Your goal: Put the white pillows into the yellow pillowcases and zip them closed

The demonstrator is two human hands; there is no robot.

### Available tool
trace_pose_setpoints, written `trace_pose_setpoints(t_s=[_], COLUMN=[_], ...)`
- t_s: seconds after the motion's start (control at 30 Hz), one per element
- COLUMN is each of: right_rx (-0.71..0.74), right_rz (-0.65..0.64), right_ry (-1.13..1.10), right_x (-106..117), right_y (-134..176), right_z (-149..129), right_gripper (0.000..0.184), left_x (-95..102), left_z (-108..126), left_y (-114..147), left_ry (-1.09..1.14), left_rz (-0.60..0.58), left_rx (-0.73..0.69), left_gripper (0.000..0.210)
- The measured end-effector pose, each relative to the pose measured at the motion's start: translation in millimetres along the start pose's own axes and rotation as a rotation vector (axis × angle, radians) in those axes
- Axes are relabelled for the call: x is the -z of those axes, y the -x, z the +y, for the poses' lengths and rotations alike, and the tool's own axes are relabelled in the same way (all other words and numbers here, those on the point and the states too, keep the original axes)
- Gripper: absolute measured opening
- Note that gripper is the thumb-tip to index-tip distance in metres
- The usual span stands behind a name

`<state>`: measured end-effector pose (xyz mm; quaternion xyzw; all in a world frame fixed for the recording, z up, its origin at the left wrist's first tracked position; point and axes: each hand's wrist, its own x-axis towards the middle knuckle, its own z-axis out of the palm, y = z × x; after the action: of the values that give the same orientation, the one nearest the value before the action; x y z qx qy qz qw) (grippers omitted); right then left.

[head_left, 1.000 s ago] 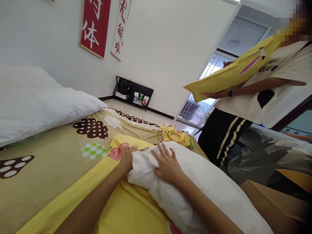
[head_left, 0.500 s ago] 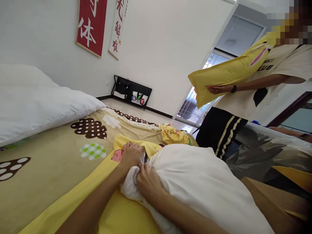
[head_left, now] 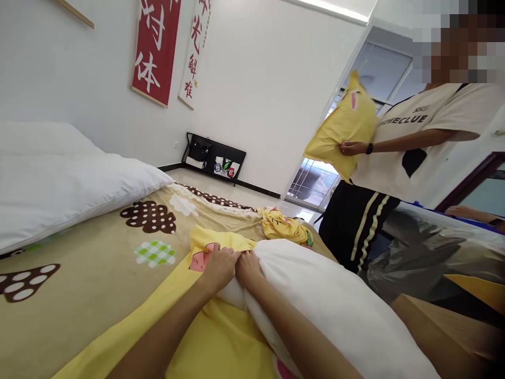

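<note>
Free passage over patterned sheet (head_left: 98, 295) left of left hand (head_left: 223, 265), white pillow (head_left: 335, 300) in the way rightward

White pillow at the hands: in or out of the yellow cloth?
Mostly out: the white pillow shows bare; hands hide whether its end is inside.

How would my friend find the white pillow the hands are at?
Look at the tan sheet with brown and green patches. Toward its right, a left hand and right hand are close together by yellow cloth. Just right of them is the white pillow; the other white pillow, at the far left, lies apart from both hands.
</note>
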<state>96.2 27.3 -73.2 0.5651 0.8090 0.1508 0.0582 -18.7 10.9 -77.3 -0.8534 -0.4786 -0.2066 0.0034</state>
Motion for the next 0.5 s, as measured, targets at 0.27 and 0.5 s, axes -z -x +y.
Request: trace_pose_setpoints(t_s=[0.27, 0.5], right_rx=[0.204, 0.309], right_rz=[0.501, 0.751], right_ry=[0.152, 0.240], right_x=[3.7, -32.1], right_y=[128.1, 172.7], right_z=[14.0, 22.0], right_gripper=[0.055, 0.053], left_x=[16.4, 33.8], left_z=[-25.9, -3.1], left_y=[3.5, 17.5], left_ry=[-0.007, 0.050], left_rz=[-0.007, -0.047], left_rx=[0.085, -0.023], left_gripper=[0.031, 0.028])
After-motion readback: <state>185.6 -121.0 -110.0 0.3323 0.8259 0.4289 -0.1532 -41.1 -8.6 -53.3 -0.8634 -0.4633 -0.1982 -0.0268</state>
